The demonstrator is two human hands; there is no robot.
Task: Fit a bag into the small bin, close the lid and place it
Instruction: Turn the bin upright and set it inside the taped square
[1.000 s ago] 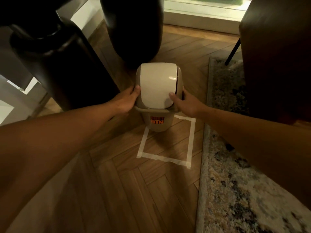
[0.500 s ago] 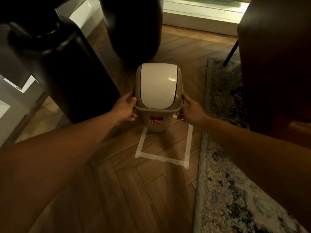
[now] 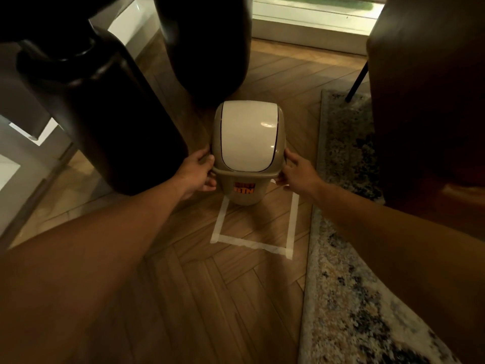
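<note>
**Both hands on the bin at the far edge of the tape square**

At far left stood a big dark vessel (image 3: 105, 114), its top cut off by the frame. Just right of it the left hand (image 3: 199, 172) cupped the bin (image 3: 245, 177) at its rim, thumb over the lip and fingers curled under it. The bin stood between the hands on the wood floor (image 3: 210, 298), at the far end of the tape square (image 3: 252, 243); its base hid the far tape line, so whether it sat wholly inside could not be told. The swing lid (image 3: 248, 135) lay shut. No bag edge showed at the rim, and the inside was hidden. The right hand (image 3: 296, 174) gripped the opposite side, fingers curled round the lip.

The bin looked like thin, stiff plastic: likely light, smooth and a little slippery, with a lid that would swing if pressed. The rim under the lid seemed the safest hold. At right lay a rug (image 3: 349, 285), and beyond it a dark chair (image 3: 425, 101), mostly in shadow.
</note>
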